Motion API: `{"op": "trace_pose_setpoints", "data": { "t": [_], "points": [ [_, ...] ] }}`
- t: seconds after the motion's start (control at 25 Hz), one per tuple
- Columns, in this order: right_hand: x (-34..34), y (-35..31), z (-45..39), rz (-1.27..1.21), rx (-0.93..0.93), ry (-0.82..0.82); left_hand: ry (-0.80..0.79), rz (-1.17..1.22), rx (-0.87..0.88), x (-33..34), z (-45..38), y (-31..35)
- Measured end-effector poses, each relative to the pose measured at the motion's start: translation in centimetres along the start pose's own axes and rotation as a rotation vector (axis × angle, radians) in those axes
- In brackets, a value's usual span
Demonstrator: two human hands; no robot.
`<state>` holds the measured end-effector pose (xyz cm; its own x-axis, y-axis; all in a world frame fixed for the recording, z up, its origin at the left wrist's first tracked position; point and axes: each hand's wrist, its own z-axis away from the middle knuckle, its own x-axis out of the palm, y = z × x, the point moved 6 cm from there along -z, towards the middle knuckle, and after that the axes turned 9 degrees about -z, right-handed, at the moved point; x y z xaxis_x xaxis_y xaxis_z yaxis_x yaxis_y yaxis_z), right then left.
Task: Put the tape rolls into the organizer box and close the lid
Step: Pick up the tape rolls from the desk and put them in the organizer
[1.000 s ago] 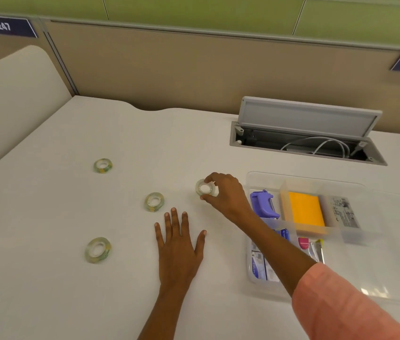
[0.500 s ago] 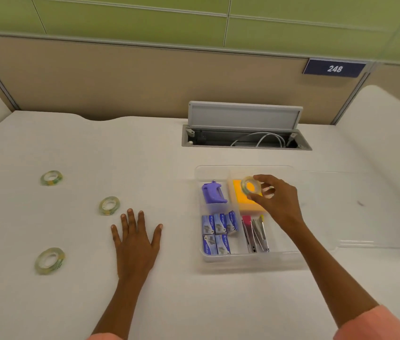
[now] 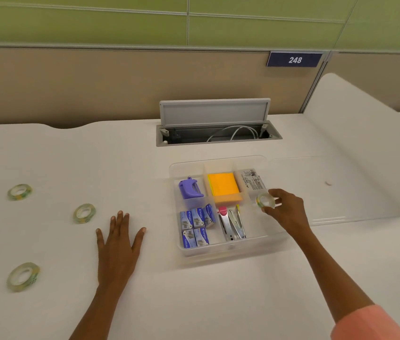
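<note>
Well to the left of the grip, three tape rolls lie flat on the table (image 3: 218, 303): a far one (image 3: 19, 192), a middle one (image 3: 84, 213) and a near one (image 3: 23, 276), all apart from each other and untouched. Nearer the grip, the left hand (image 3: 118, 244) rests palm down on the table with its fingers spread, holding nothing, just left of the organizer box (image 3: 223, 249). The box stands open, its clear lid (image 3: 328, 192) folded out flat beyond the grip to the right. Left of the grip, its compartments hold a purple tool (image 3: 190, 191), orange sticky notes (image 3: 223, 187), staple boxes (image 3: 196, 228) and a stapler (image 3: 232, 224). The right hand (image 3: 284, 209) pinches a fourth tape roll (image 3: 265, 200) between thumb and fingertips, over the box's rightmost compartment; whether the roll touches the floor there I cannot tell. The step in hand looks like placing the first roll. The next move likely calls for lowering it into that empty compartment and opening the fingers, then reaching well left for the remaining three before swinging the lid over.
</note>
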<state>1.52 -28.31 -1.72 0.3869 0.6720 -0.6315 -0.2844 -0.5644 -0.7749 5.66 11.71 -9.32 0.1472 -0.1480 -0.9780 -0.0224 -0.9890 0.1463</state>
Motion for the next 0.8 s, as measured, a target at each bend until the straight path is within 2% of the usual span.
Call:
{"op": "trace_pose_setpoints", "data": {
  "t": [0.36,0.8],
  "points": [
    [2.6,0.6,-0.4,0.220,0.005,-0.186,0.008,-0.020,0.018,-0.1,0.0,0.1],
    [2.9,0.3,-0.3,0.241,-0.036,-0.210,-0.017,0.012,0.013,-0.4,0.1,0.3]
  ]
}}
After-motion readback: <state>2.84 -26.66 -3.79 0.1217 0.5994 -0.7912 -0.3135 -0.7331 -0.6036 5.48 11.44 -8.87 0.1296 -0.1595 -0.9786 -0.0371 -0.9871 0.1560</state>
